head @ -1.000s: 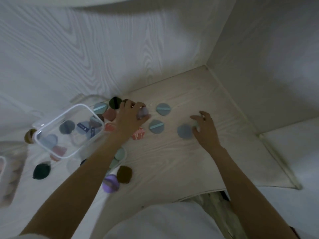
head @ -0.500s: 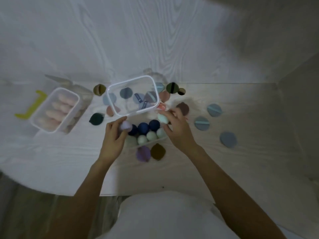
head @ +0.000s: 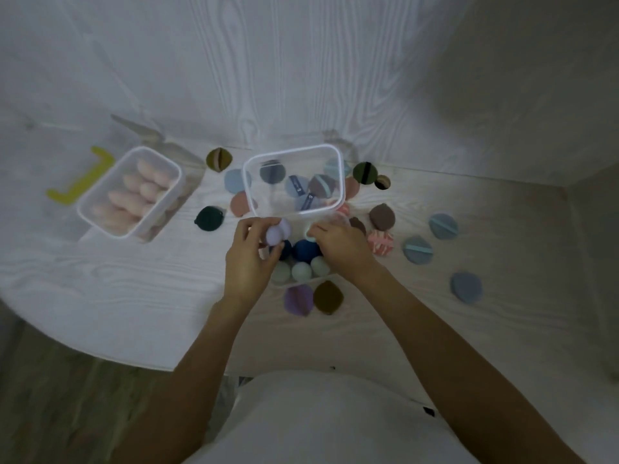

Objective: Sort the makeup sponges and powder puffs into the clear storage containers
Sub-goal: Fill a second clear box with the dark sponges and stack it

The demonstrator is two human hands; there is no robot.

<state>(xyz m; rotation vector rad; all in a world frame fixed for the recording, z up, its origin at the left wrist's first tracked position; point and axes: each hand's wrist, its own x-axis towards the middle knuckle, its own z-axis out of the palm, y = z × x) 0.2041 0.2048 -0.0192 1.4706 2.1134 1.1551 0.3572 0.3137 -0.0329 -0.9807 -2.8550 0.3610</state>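
My left hand [head: 249, 257] grips a pale lilac makeup sponge [head: 278, 233] at the near edge of a low clear container [head: 301, 280] that holds dark blue and pale green sponges. My right hand [head: 341, 244] pinches a small mint sponge [head: 310, 233] over the same container. Behind them stands a tall clear box [head: 341, 182] with several powder puffs inside. At the left, a second clear box [head: 87, 209] holds pink sponges. Loose puffs lie around: a lilac puff [head: 298, 299], a brown puff [head: 328, 297], a blue-grey puff [head: 466, 287].
The white wood-grain table [head: 134, 279] ends in a curved front edge at the lower left. A yellow clip-shaped piece [head: 80, 182] lies beside the left box. Walls close off the back and the right side. More puffs are scattered to the right of the tall box.
Both hands came in from the scattered puffs to the low sponge container, each carrying a sponge. The view swung left, and the box of pink sponges came into sight.
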